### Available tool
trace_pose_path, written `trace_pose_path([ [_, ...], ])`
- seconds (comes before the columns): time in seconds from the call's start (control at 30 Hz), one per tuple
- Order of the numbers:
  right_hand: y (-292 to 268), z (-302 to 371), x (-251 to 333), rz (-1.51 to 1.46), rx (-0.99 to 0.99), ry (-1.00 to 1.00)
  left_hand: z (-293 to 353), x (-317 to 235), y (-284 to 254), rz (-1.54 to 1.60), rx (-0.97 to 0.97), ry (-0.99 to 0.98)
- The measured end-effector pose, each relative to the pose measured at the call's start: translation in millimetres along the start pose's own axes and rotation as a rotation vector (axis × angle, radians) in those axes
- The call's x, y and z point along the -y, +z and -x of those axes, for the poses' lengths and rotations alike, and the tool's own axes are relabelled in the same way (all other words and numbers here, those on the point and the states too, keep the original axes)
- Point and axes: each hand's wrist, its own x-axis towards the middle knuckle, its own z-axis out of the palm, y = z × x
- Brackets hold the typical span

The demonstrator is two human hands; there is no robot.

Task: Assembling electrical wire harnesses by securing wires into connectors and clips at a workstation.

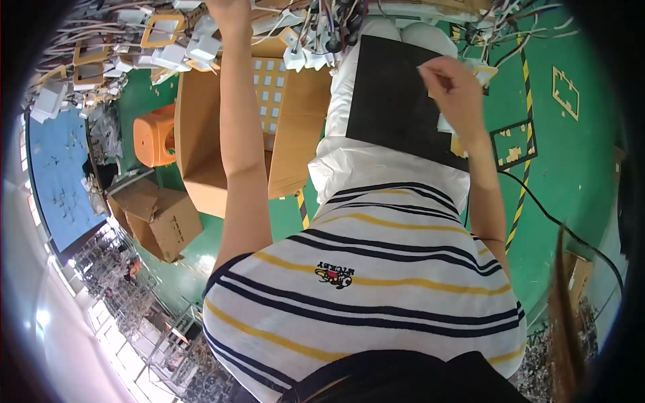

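Note:
My left arm stretches up past a cardboard box to the white parts with wires along the far edge. Only the back of my left hand (230,12) shows at the top rim; its fingers are cut off. Over the black board (390,91) lying across my lap, my right hand (454,86) is closed, thumb and fingers curled together and slightly blurred. I cannot make out what is between them. Beside my right wrist, a small white and yellow piece (458,145) shows partly at the board's edge.
Wired white parts with yellow frames (162,31) crowd the far left. An open cardboard box (201,127) stands left of my lap, holding a sheet of small pale squares. Beyond it are an orange stool (154,138) and a smaller carton (164,221). A black cable (544,208) runs along the right.

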Motion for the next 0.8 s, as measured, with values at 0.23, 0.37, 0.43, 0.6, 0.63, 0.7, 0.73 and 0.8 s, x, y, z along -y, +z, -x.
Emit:
trace_pose_path([
  [0.23,23,11,28,-0.136,0.128,-0.064,18,37,2,-0.622,-0.397,0.501],
  [0.37,11,17,36,-0.261,0.073,0.016,120,-32,5,0.221,-0.121,0.210],
  [0.43,9,20,38,-0.206,0.110,0.047,169,-64,0,0.460,0.282,-0.121],
  [0.6,7,19,39,-0.252,0.204,0.087,207,-87,11,0.614,0.552,-0.270],
  [0.63,5,19,41,-0.253,0.244,0.086,209,-89,13,0.588,0.587,-0.259],
  [0.7,3,20,43,-0.255,0.280,0.089,214,-92,13,0.562,0.628,-0.250],
  [0.73,2,20,44,-0.213,0.298,0.086,217,-93,13,0.559,0.617,-0.251],
  [0.8,0,21,45,-0.173,0.319,0.087,221,-96,12,0.554,0.607,-0.258],
])
